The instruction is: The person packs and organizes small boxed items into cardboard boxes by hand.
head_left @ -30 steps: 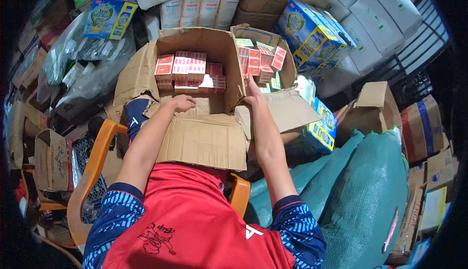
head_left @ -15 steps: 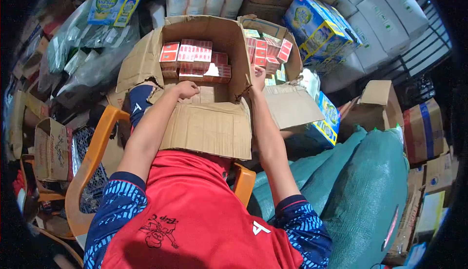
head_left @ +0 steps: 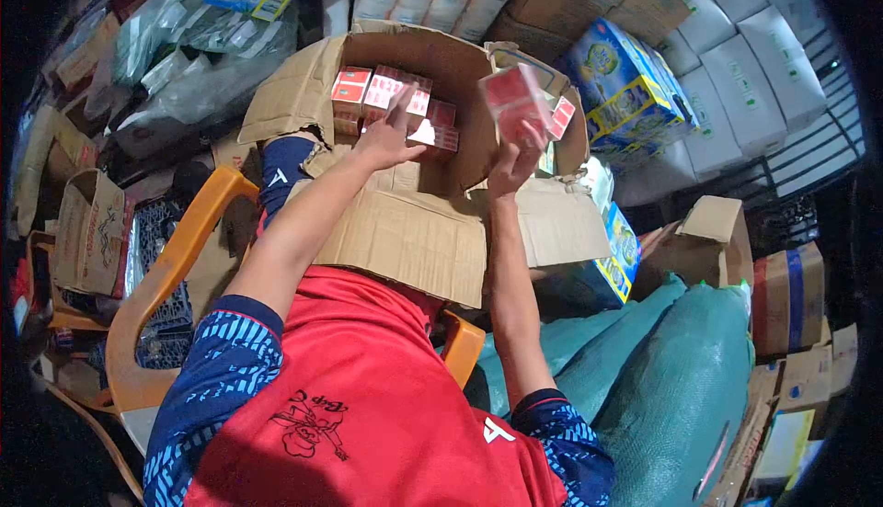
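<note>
My left hand reaches into the larger open cardboard carton, fingers spread and holding nothing. Just beyond its fingertips are stacked red-and-white small boxes; the hand covers part of them. My right hand grips a block of red small boxes from below, raised above the wall between the two cartons and blurred by motion. Beneath it stands the second open carton, with another red-and-white box showing inside. The held block hides much of that carton's contents.
An orange chair arm is at my left. Green woven sacks lie at my right. Blue-and-yellow cartons and white packages are stacked at the back right. Plastic-wrapped goods fill the back left.
My right hand has lifted a block of red boxes out of the right carton. My left hand has moved forward over the left stack and spread its fingers. The view has shifted slightly.
</note>
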Demonstrator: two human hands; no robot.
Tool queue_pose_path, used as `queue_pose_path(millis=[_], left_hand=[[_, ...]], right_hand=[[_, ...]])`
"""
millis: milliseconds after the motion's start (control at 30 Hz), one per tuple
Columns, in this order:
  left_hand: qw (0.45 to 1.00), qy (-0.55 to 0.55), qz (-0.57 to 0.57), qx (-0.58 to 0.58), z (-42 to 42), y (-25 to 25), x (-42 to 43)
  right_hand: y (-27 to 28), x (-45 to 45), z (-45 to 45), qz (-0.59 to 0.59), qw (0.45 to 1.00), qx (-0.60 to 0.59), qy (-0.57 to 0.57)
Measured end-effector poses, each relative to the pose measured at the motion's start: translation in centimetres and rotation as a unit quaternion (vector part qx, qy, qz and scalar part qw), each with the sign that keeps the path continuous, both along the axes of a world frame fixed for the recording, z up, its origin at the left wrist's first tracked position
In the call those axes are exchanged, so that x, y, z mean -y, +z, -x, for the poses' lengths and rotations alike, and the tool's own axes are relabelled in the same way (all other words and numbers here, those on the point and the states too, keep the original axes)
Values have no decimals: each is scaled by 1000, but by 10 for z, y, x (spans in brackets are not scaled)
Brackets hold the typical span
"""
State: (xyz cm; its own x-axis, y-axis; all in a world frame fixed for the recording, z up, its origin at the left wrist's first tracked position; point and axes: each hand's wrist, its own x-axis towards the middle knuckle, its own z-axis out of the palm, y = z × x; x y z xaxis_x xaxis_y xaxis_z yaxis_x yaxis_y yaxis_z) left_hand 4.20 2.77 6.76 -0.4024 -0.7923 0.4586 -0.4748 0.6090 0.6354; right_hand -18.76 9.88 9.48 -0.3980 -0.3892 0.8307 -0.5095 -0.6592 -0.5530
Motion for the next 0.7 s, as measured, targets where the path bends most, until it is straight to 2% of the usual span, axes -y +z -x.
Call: queue_pose_path(millis=[100, 133, 167, 200, 300, 333, 400, 500, 567, 600, 700], left_hand=[[956, -50, 277, -87, 8, 10, 17], [942, -62, 313, -100, 7, 13, 14], [938, -72, 323, -107, 6, 15, 13], [933, -83, 332, -115, 3, 16, 13], [939, -63, 321, -108, -1, 22, 15], [947, -49, 306, -87, -3, 22, 13], [949, -22, 305, -81, -2, 26, 5], [947, -26, 316, -47, -2, 10, 22], [974, -27, 225, -24, -3, 9, 12], [983, -28, 180, -12, -3, 13, 4], [1000, 17, 12, 22, 2, 23, -8]], right_hand=[[12, -4, -12, 17, 977, -209, -48], [15, -5, -18, 16, 968, -248, -34], [17, -8, -26, 14, 957, -288, -21], [17, -17, -36, -88, 968, -236, 8], [24, -16, -36, -91, 974, -207, 31], [27, -12, -35, -53, 961, -270, -35], [24, -20, -35, -118, 981, -154, 23], [21, -16, -37, -109, 990, -10, 94], [19, -12, -39, -66, 986, 78, 130], [21, -15, -35, -83, 987, 98, 93], [4, -1, -12, 20, 984, 172, 31]])
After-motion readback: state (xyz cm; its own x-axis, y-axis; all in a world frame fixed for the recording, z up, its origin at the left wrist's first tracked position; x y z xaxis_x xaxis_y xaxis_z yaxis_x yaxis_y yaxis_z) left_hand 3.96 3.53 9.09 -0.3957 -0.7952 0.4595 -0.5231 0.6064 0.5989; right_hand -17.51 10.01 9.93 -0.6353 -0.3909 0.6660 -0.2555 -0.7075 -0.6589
